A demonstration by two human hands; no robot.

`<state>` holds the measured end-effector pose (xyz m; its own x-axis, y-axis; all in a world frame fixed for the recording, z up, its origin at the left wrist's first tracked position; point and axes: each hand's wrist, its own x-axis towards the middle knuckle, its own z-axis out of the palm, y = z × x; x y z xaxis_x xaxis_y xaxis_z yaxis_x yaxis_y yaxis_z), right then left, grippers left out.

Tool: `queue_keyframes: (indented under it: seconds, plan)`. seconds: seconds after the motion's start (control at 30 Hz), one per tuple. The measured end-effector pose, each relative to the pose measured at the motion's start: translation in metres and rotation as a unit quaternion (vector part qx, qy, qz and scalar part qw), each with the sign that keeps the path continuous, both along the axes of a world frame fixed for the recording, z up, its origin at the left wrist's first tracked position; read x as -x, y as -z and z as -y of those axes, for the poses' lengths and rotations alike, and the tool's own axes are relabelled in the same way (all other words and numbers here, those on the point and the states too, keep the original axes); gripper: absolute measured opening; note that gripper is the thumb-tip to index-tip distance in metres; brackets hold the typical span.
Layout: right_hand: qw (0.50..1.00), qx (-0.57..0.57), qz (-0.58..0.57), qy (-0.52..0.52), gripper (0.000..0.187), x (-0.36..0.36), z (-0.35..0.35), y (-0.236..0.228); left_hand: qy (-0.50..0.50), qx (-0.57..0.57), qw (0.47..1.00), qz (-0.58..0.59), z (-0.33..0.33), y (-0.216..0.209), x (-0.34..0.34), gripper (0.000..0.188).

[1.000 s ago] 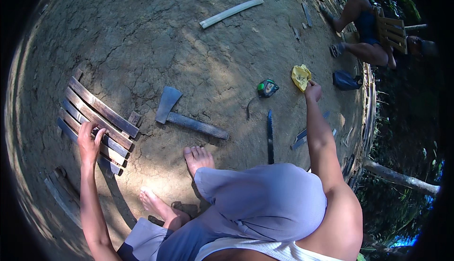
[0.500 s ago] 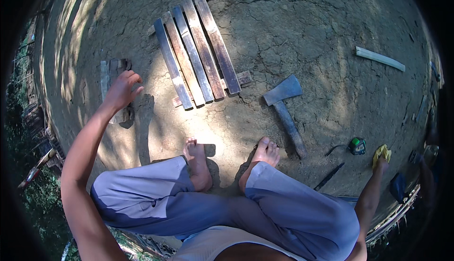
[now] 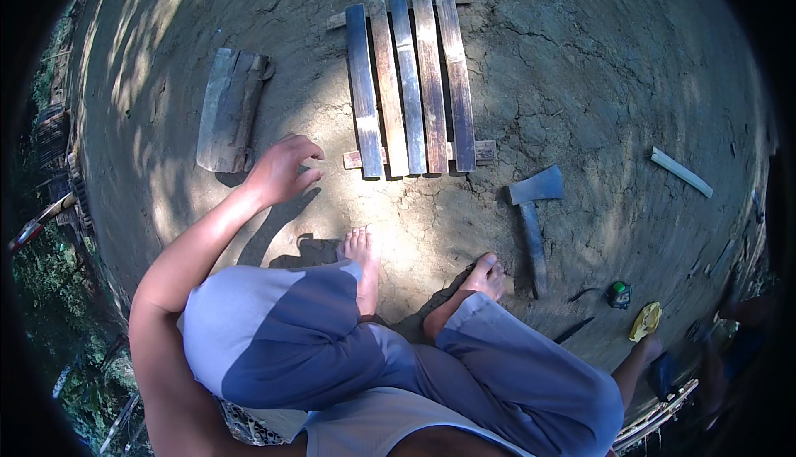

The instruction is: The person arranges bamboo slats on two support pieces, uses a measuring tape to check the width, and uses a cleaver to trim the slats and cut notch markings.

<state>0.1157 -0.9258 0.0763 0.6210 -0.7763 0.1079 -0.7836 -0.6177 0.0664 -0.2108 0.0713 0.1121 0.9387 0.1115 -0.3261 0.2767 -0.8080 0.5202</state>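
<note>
My left hand (image 3: 286, 167) hovers above the dirt with thumb and loosely bent fingers apart, holding nothing. It is between a rough wood block (image 3: 228, 113) and a slatted wooden frame (image 3: 412, 96). Five narrow slats lie side by side across two crosspieces in that frame. Far to the right, my right hand (image 3: 645, 349) is low by the ground, next to a crumpled yellow bag or cloth (image 3: 645, 322). Its fingers are too small and blurred to make out, and whether they touch the yellow thing is unclear.
An axe (image 3: 535, 208) lies right of my bare feet (image 3: 361, 266). Beyond it are a tape measure (image 3: 618, 294), a dark knife-like blade (image 3: 574, 330) and a pale wood strip (image 3: 681, 173). Blurred dark shapes, perhaps another person, show at the right rim. Greenery borders the left.
My view has swung left, so the frame and axe sit further right. My left hand has moved away from the wood block toward the frame. My right hand has drawn back slightly from the yellow thing.
</note>
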Motion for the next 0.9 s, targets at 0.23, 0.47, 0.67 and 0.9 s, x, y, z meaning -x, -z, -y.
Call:
queue_keyframes:
  seconds: [0.23, 0.47, 0.67, 0.9]
  plan:
    - [0.868, -0.270, 0.224, -0.352, 0.028, -0.094, -0.202, -0.079, -0.061, 0.062, 0.991, 0.103, 0.002, 0.054, -0.039, 0.025]
    - [0.543, -0.487, -0.172, -0.662, 0.009, 0.067, -0.637, -0.149, -0.141, 0.288, 0.937, 0.136, 0.069, 0.031, -0.027, 0.025]
    - [0.446, -0.492, -0.220, -0.715, 0.012, 0.183, -0.735, -0.077, -0.217, 0.397, 0.876, 0.168, 0.133, 0.033, 0.010, 0.025]
    - [0.484, -0.410, -0.212, -0.743, 0.015, 0.212, -0.757, -0.047, -0.266, 0.316, 0.890, 0.193, 0.115, 0.049, 0.035, 0.030]
